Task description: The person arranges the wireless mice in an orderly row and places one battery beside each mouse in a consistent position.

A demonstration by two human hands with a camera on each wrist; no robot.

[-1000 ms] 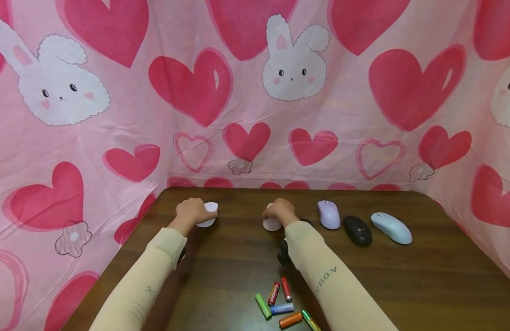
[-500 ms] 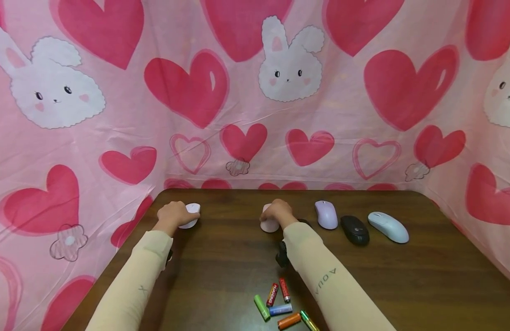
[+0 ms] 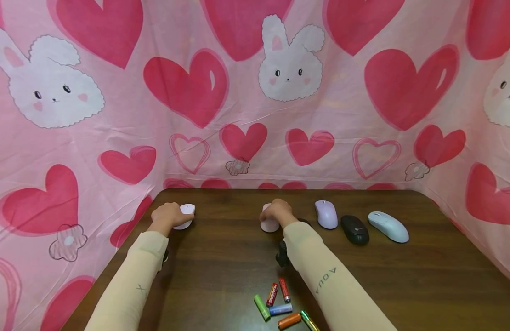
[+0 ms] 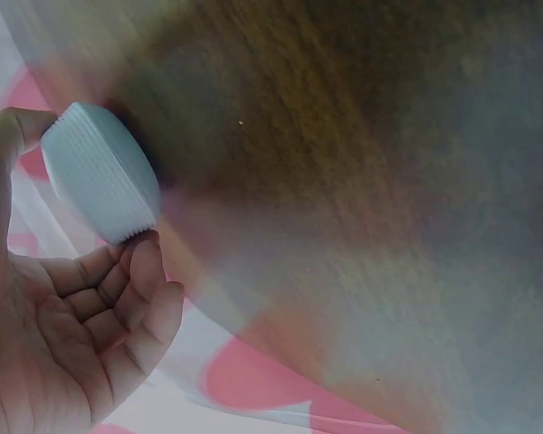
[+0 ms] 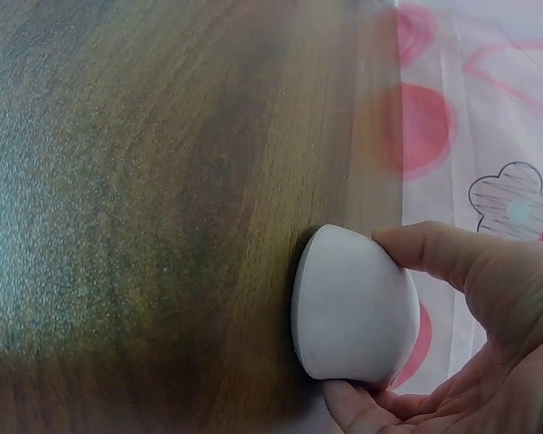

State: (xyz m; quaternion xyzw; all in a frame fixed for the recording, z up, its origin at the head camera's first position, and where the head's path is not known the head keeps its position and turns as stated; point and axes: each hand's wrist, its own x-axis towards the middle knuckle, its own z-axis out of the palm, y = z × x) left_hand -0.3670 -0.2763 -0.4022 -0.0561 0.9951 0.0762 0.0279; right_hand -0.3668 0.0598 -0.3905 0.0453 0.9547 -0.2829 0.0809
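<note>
At the table's far left, my left hand (image 3: 166, 217) pinches a white computer mouse (image 3: 188, 209) by its sides. Up close in the left wrist view, thumb and fingertips grip the ribbed edges of this mouse (image 4: 101, 174), which stays right at the tabletop. My right hand (image 3: 280, 212) holds a second, pinkish-white mouse (image 3: 270, 225) near the middle of the far side. Seen from the right wrist, thumb and fingers press opposite sides of that smooth mouse (image 5: 353, 307), with its underside close against the wood.
To the right stand a lilac mouse (image 3: 326, 214), a black mouse (image 3: 354, 230) and a pale blue-white mouse (image 3: 388, 226). A dark object (image 3: 304, 221) is mostly hidden behind the right sleeve. Several coloured batteries, one of them green (image 3: 261, 307), lie near the front of the brown table (image 3: 213, 276).
My left hand has slid left across the table with the white mouse, slowing lately. The right hand keeps its grip on the pinkish-white mouse in about the same place. The head view shifts slightly.
</note>
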